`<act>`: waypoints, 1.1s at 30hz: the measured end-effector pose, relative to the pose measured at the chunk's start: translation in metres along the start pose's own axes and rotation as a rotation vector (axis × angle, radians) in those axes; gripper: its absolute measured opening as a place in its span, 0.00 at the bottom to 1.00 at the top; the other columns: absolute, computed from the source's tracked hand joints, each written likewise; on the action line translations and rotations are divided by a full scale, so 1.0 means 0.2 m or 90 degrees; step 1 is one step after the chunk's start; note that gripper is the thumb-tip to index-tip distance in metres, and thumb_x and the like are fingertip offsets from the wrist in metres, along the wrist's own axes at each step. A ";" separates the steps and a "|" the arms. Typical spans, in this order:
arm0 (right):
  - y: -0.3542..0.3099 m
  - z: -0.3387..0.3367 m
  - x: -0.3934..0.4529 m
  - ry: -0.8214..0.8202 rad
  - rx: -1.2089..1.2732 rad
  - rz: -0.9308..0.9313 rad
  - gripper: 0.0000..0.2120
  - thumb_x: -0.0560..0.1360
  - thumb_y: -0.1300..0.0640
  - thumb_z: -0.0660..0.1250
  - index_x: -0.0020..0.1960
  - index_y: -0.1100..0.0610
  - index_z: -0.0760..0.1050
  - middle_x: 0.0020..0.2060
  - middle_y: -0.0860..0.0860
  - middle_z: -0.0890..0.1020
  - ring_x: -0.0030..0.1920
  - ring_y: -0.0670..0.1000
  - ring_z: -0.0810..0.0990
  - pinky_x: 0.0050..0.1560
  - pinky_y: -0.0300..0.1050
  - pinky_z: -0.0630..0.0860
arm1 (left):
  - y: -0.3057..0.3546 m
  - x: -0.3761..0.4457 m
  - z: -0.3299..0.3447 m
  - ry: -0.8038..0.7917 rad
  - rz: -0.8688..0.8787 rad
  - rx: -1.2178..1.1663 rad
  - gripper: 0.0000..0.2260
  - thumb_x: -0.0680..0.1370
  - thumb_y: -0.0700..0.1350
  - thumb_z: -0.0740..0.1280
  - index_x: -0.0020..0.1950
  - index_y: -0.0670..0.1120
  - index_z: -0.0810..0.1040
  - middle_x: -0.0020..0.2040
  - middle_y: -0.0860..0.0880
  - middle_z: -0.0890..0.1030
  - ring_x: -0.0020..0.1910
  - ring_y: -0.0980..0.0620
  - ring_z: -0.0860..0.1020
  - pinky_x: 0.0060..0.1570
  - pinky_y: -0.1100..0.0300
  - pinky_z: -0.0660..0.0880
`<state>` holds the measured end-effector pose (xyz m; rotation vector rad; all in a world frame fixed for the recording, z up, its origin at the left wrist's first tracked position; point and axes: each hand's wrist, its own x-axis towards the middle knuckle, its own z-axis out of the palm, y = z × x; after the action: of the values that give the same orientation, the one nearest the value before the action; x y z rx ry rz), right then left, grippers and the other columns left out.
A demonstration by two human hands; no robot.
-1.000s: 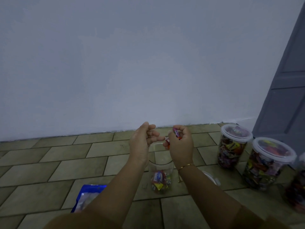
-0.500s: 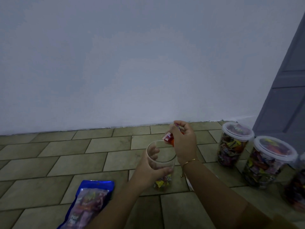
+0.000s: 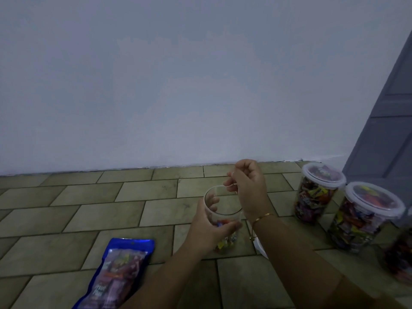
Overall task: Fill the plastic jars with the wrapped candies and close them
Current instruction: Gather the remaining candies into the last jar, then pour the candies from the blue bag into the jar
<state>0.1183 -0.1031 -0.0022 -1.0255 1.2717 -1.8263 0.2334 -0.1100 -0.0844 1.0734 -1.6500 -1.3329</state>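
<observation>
On the tiled floor (image 3: 73, 197), seen from the head camera, the open plastic jar (image 3: 223, 216) stands at about five o'clock from the centre of the view, with only a shallow layer of wrapped candies (image 3: 224, 241) at its bottom, so I judge the filling barely begun. The left hand (image 3: 210, 230) grips the jar's side wall, thumb in front and fingers curled round the far side, showing through the clear plastic. The right hand (image 3: 248, 188) hovers over the rim at the jar's one o'clock, its fingers curled and pinched together; whether a candy is between them I cannot tell. A blue candy bag (image 3: 120, 273) lies flat at the jar's eight o'clock, well apart. Two lidded full jars (image 3: 316, 192) stand touching each other at three o'clock, beside a grey door (image 3: 388, 121); a third dark jar shows partly at the right edge. A pale rim, perhaps the lid (image 3: 259, 247), peeks from under the right forearm. The jar looks light and thin-walled, likely to flex and tip while nearly empty, so holding it mid-wall is sound; the wrappers seem slick, best pinched by their twisted ends.
</observation>
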 end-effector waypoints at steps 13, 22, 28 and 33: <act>-0.07 -0.04 0.02 -0.091 -0.053 0.013 0.17 0.81 0.49 0.55 0.41 0.59 0.74 0.33 0.54 0.79 0.35 0.53 0.78 0.42 0.48 0.73 | 0.05 -0.08 -0.10 0.014 -0.037 0.161 0.53 0.62 0.53 0.80 0.77 0.56 0.48 0.75 0.55 0.59 0.71 0.59 0.61 0.66 0.63 0.66; -0.13 0.07 -0.06 -0.110 -0.045 -0.029 0.12 0.79 0.53 0.60 0.39 0.57 0.73 0.30 0.49 0.79 0.34 0.49 0.78 0.36 0.40 0.72 | -0.14 -0.26 -0.52 0.259 -0.241 0.528 0.58 0.63 0.71 0.69 0.77 0.48 0.38 0.78 0.43 0.48 0.77 0.42 0.49 0.74 0.42 0.50; -0.12 0.26 -0.23 -0.232 -0.131 -0.069 0.10 0.78 0.57 0.64 0.38 0.58 0.74 0.32 0.50 0.80 0.34 0.47 0.78 0.31 0.38 0.73 | -0.20 -0.32 -0.66 0.245 -0.446 0.596 0.64 0.59 0.73 0.70 0.75 0.50 0.30 0.77 0.38 0.50 0.75 0.38 0.52 0.71 0.36 0.50; -0.04 0.37 -0.35 -0.314 -0.205 0.011 0.08 0.77 0.56 0.65 0.40 0.58 0.75 0.36 0.53 0.80 0.39 0.48 0.78 0.36 0.40 0.78 | -0.24 -0.36 -0.67 0.263 -0.351 0.565 0.60 0.62 0.65 0.74 0.76 0.51 0.34 0.71 0.43 0.66 0.68 0.43 0.68 0.64 0.45 0.68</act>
<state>0.2148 -0.0722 0.0063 -1.5190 1.2714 -1.2602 0.3897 -0.0969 -0.1099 2.2709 -1.6892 -0.5371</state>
